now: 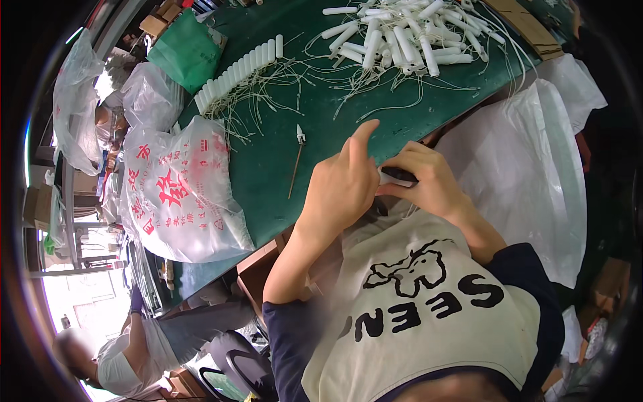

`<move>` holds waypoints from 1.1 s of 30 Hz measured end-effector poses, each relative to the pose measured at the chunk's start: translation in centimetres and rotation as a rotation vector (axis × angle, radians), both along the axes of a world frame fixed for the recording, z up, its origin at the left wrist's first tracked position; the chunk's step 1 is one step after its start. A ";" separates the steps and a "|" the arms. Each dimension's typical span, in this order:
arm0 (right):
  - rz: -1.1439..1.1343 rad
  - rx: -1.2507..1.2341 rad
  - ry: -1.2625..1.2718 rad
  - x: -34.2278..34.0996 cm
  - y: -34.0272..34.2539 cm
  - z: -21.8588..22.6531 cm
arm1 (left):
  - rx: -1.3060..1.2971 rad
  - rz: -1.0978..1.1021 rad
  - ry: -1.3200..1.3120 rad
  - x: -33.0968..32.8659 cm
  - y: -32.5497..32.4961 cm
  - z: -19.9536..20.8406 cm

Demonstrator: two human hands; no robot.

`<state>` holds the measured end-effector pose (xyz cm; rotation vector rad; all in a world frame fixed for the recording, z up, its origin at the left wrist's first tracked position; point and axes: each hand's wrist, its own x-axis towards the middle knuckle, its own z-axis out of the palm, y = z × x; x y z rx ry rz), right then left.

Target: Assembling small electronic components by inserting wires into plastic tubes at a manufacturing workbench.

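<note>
My two hands meet just in front of my body, at the near edge of the green table (268, 157). Between the thumb and fingers of my right hand (429, 177) is a small dark object (400, 175), with a bit of something pale beside it. My left hand (343, 177) is closed against that spot, one digit pointing up; what its curled fingers grip is hidden. A thin brown stick with a white pointed tip (297, 161) lies on the table left of my hands. Beyond it, white cylinders (238, 72) with thin wires stand side by side in a slanting row.
A heap of white wired cylinders (405, 40) covers the far right of the table. White plastic sheeting (516, 167) hangs along the right edge. Left are a printed plastic bag (184, 194) and a green bag (186, 50). Another person (134, 342) is at lower left, near a dark chair (238, 362).
</note>
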<state>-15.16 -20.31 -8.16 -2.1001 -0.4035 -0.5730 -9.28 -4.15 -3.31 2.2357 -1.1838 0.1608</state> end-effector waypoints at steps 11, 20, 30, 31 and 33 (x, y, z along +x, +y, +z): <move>-0.037 -0.040 -0.055 0.2 0.8 -1.6 | 0.049 -0.017 -0.057 -0.2 -0.6 -0.6; -0.072 -0.014 -0.074 0.1 0.4 -1.7 | 0.047 0.086 0.332 0.5 1.4 0.9; -0.028 -0.110 -0.071 0.0 1.5 -2.1 | 0.364 0.045 0.306 0.5 1.6 0.0; -0.030 -0.115 -0.081 -0.1 1.7 -2.1 | 0.365 0.048 0.307 0.3 1.4 0.0; -0.018 -0.114 -0.094 -0.2 2.2 -2.1 | 0.402 0.095 0.193 -0.4 0.9 0.2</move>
